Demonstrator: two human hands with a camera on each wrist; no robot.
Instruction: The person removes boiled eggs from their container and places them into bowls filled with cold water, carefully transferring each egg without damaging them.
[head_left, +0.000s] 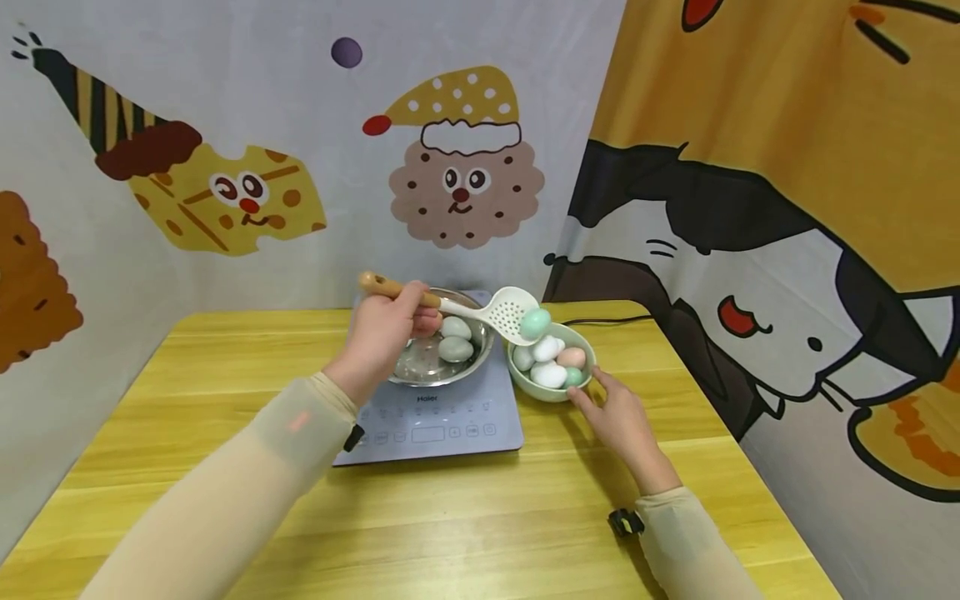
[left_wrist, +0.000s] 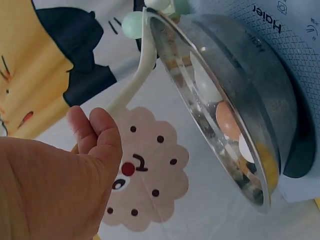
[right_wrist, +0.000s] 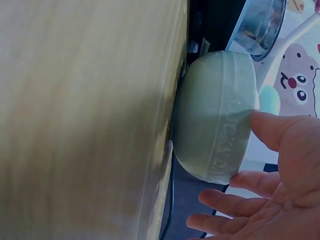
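My left hand grips the wooden handle of a white slotted spoon, held above the steel pot. A pale green egg sits at the spoon's far edge, over the light green bowl. Several white, pink and green eggs lie in that bowl. With thumb and index finger my right hand touches the bowl's near right side, its other fingers spread, as the right wrist view shows. Inside the pot are greyish eggs; in the left wrist view a brownish egg also shows there.
The pot stands on a flat induction cooker on a yellow wooden table. A black cable runs behind the bowl. Close behind the table hangs a printed cloth, with another cloth along the right side.
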